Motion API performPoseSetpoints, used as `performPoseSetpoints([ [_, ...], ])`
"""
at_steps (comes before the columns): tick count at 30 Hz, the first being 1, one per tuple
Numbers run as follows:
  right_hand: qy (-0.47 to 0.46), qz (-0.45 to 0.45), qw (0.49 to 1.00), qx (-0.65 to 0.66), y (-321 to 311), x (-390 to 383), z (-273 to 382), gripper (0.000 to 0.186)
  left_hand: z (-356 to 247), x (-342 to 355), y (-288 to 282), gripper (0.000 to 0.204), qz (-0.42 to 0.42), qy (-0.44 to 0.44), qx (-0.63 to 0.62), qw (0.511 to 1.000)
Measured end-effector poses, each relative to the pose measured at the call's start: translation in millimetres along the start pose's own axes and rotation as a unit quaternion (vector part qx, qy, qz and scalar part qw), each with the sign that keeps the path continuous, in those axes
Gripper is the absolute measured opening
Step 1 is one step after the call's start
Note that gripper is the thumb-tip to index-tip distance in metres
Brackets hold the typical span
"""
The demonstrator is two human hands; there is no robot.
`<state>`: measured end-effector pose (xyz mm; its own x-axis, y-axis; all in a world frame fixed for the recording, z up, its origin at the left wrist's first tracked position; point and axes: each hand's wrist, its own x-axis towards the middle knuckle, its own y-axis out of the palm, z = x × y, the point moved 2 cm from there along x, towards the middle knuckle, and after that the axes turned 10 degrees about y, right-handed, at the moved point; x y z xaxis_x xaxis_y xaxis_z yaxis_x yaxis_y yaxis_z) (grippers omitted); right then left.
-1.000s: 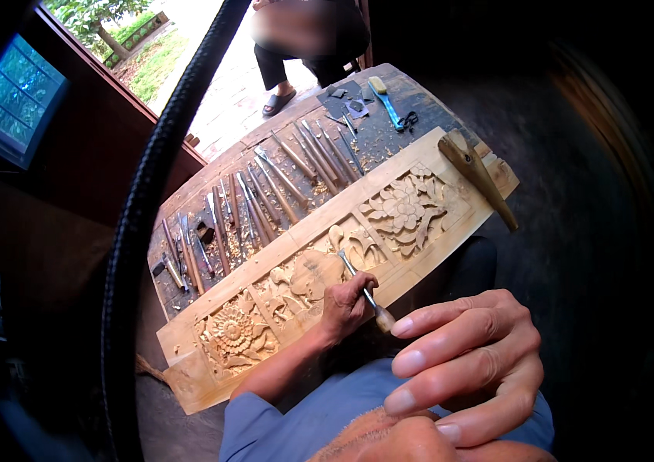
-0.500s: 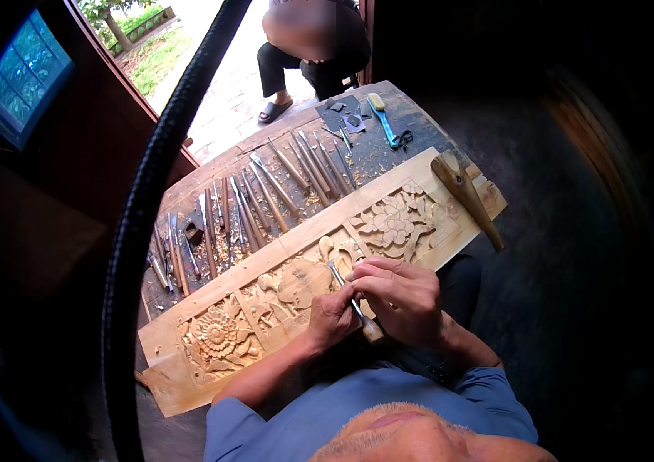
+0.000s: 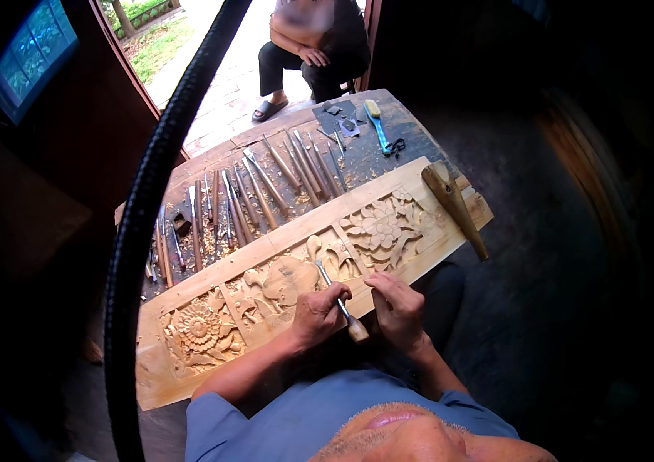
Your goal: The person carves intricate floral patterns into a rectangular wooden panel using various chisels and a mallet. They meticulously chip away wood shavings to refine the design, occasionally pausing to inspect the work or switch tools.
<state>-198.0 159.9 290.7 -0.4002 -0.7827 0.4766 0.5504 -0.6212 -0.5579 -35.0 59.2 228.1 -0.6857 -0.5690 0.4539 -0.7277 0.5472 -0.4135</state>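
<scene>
My left hand point(image 3: 316, 316) is closed around a wood chisel point(image 3: 356, 331), which has a shiny metal shank and a short wooden handle. The blade points away from me, over the carved wooden board point(image 3: 156, 373), and the handle sticks out below the fist toward my body. To the right, apart from the chisel, my right hand point(image 3: 398, 309) is raised with its fingers curled in; whatever is in them, if anything, is hidden. Flowers and leaves stand in relief in the board's panels. Across its right end lies a wooden mallet point(image 3: 458, 209).
Several chisels point(image 3: 261, 191) with wooden handles lie in a row beyond the board among shavings. A blue-handled brush point(image 3: 379, 127) and dark flat pieces point(image 3: 332, 110) are at the far end of the workbench point(image 3: 219, 154). Another person point(image 3: 319, 46) sits by the doorway. A black cable point(image 3: 150, 177) crosses the left.
My right hand has come away from the chisel and my left hand, and is now apart to the right. The left hand keeps its hold. The whole view has shifted slightly.
</scene>
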Motion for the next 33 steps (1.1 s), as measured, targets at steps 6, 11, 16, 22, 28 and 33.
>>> performPoseSetpoints([
  [6,0.016,0.011,1.0,-0.024,9,-24,-17,0.023,4,1,2,0.005,0.001,0.01,0.005,1.0],
  [11,0.017,0.017,0.999,-0.035,25,-32,-24,0.024,5,1,0,0.006,-0.001,0.021,0.009,1.0],
  [16,-0.023,0.013,0.998,-0.056,41,-35,-23,0.025,-2,0,-3,0.008,0.015,-0.005,0.012,1.0],
  [22,-0.064,-0.006,0.996,-0.06,50,-43,-33,0.026,-4,1,-3,0.007,0.001,-0.002,0.001,1.0],
  [28,-0.076,-0.004,0.995,-0.068,52,-46,-39,0.027,-3,1,-3,0.007,0.001,0.003,0.002,1.0],
  [33,-0.079,-0.004,0.994,-0.074,53,-49,-43,0.028,-4,2,-3,0.006,-0.006,0.008,0.002,1.0],
])
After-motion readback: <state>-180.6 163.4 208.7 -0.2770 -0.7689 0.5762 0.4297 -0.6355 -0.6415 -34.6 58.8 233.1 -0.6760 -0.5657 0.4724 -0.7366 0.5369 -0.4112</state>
